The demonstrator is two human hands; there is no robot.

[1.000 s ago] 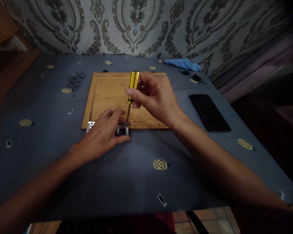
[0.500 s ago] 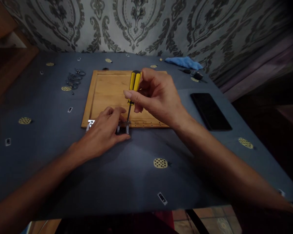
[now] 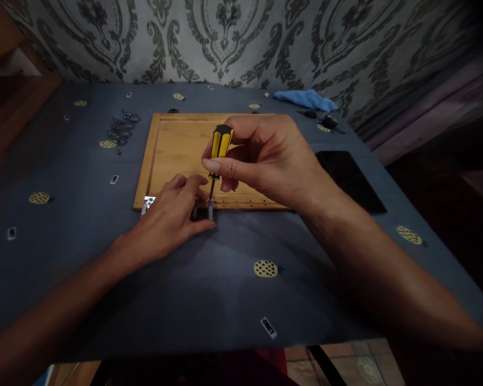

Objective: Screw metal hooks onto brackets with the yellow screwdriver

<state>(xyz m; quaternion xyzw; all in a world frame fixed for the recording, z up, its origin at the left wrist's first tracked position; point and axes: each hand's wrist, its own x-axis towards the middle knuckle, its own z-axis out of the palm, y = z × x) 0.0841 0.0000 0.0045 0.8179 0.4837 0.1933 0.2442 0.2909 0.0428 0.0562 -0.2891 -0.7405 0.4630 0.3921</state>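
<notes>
My right hand (image 3: 261, 161) grips a yellow and black screwdriver (image 3: 221, 145), its shaft pointing down. The tip meets a small metal bracket (image 3: 211, 208) at the front edge of a wooden panel (image 3: 181, 150). Thumb and fingers of my left hand (image 3: 177, 212) close around that bracket and hold it against the panel. Another shiny metal piece (image 3: 148, 203) shows at the panel's front left corner, partly behind my left hand.
Several small metal parts (image 3: 121, 128) lie left of the panel on the grey cloth (image 3: 225, 311). To the right is a black phone-like slab (image 3: 352, 179). A blue rag (image 3: 306, 99) and a dark tool (image 3: 324, 119) lie at the back right.
My right hand has shifted slightly, its fingers lower on the screwdriver handle, and more of the dark handle top shows. My left hand keeps its place at the bracket.
</notes>
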